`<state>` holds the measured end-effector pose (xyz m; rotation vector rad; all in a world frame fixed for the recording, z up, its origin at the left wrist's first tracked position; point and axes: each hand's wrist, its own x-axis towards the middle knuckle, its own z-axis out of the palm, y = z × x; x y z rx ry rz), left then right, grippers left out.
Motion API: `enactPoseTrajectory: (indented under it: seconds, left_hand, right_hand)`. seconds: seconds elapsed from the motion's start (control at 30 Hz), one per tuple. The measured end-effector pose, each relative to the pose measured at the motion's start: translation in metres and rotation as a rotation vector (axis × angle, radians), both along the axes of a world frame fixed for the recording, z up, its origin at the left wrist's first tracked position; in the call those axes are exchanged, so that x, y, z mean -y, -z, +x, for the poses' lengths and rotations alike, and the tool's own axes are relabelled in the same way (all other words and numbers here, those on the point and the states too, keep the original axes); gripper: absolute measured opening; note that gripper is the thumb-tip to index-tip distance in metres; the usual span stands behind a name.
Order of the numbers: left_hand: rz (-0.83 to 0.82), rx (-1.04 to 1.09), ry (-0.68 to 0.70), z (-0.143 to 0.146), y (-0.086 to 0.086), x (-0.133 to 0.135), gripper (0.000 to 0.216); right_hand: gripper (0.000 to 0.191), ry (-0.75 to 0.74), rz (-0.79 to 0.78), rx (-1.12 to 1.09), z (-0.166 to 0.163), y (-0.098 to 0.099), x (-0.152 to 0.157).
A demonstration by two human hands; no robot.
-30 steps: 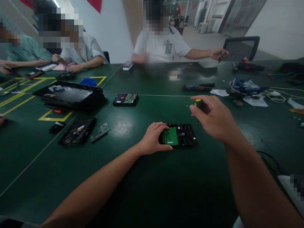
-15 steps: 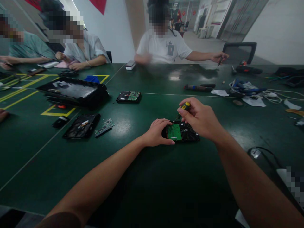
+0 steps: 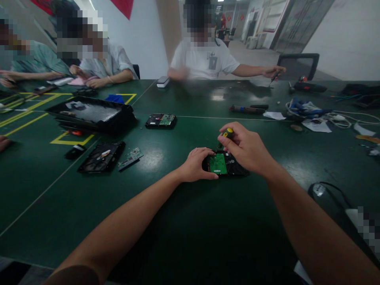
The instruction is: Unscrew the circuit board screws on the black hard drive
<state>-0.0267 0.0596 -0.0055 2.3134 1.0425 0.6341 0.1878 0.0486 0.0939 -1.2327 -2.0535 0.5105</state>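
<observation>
A black hard drive with a green circuit board [image 3: 218,164] lies flat on the table in front of me. My left hand [image 3: 198,164] grips its left end, with the thumb along the near edge and the fingers at the far edge. Above the drive, my right hand [image 3: 247,148] is closed around the yellow and dark green handle of a screwdriver [image 3: 227,133]. The screwdriver points down toward the far edge of the drive. Its tip is hard to make out.
Left of me lie an opened black drive casing [image 3: 102,157], a loose circuit board [image 3: 130,158] and a black tray [image 3: 90,113]. Another hard drive [image 3: 160,121] sits farther back. Gloves [image 3: 304,109] and cables are at right. Several people sit across the table.
My right hand with the screwdriver has shifted slightly left, and the handle stands a little more upright. My left hand and the hard drive have stayed in place.
</observation>
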Motion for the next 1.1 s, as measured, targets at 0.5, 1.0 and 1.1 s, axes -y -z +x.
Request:
enactPoseTrajectory:
  seconds: [0.5,1.0,1.1]
  left_hand:
    - [0.011,-0.004,0.002,0.0005,0.0008,0.0004,0.084]
    - [-0.010,-0.001,-0.023,0.0012,0.0001,0.0021,0.084]
    - [-0.008,0.000,-0.023,0.0017,-0.0005,0.0029,0.083]
  right_hand:
    - [0.031,-0.043,0.008,0.012,-0.0012,-0.0014,0.0017]
    - [0.042,-0.075,0.017,0.006,-0.0017,-0.0052,0.0032]
    - [0.041,-0.065,0.020,0.012,-0.0011,-0.0043,0.0024]
